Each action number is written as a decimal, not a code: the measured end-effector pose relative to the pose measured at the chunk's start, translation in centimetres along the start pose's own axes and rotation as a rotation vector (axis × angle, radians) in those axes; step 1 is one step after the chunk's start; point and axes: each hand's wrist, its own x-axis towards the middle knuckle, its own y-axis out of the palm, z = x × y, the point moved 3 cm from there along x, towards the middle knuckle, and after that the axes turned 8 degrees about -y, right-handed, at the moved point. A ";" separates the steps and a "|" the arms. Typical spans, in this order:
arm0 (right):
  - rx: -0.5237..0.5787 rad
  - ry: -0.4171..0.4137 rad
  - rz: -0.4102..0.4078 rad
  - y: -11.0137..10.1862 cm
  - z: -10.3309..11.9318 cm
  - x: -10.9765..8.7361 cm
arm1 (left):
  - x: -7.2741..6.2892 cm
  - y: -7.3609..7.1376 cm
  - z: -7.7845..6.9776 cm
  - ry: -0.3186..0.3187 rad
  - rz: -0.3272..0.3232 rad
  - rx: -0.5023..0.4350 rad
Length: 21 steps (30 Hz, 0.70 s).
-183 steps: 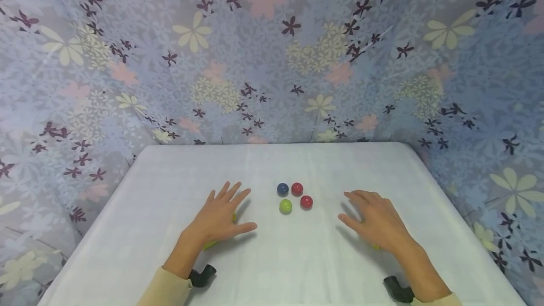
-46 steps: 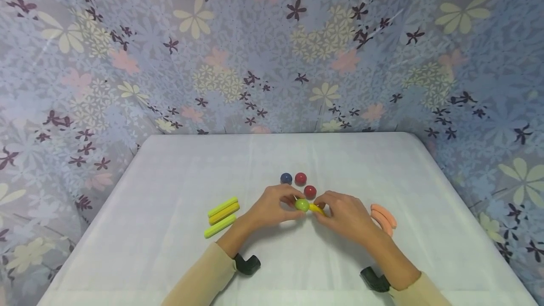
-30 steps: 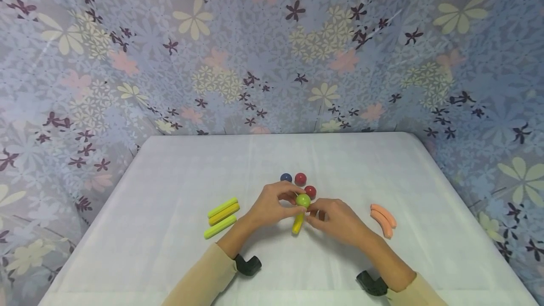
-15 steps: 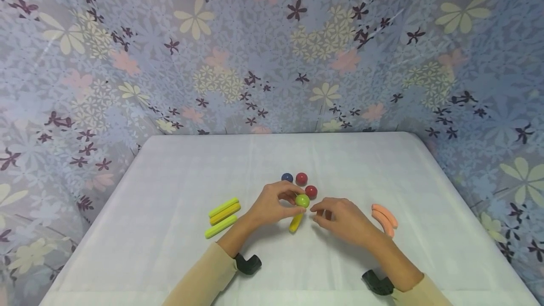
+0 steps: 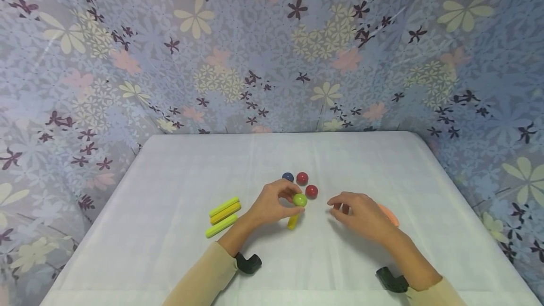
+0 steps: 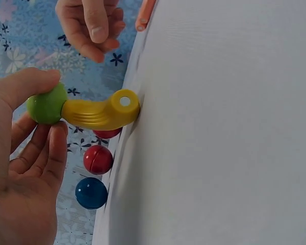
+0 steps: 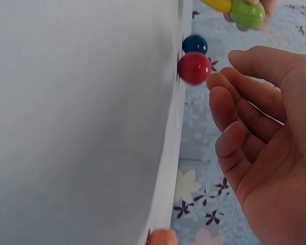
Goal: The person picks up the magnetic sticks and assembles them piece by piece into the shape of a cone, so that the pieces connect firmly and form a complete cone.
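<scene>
My left hand [image 5: 272,203] pinches a green ball [image 6: 43,106] between thumb and fingers, over the middle of the table. A curved yellow rod [image 6: 89,115] with a round hole or disc at its far end is joined to that ball. In the head view the rod points down toward the near side; whether its tip touches the cloth I cannot tell. To the right, my right hand [image 5: 365,214] holds nothing, its fingers loosely bent. It partly covers curved orange rods, of which one orange rod [image 5: 389,215] shows beside it.
Just beyond the left hand lie a blue ball [image 5: 287,177], a red ball [image 5: 302,178] and a second red ball [image 5: 311,191]. Three straight yellow and lime rods [image 5: 225,213] lie on the left of the white-covered table [image 5: 195,164]. A floral curtain [image 5: 263,60] hangs behind.
The right hand held the yellow rod against the green ball, then let go and moved right. The rod swung to point nearer and now hangs from the ball in the left hand.
</scene>
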 end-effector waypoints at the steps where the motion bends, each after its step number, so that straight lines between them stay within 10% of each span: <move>1: 0.002 0.005 -0.003 -0.1 -0.2 -0.1 | 0.0 0.0 0.1 -0.001 -0.003 0.003; 21: -0.050 0.022 -0.067 -2.0 -2.6 -2.0 | -0.1 0.1 1.0 -0.136 -0.004 -0.098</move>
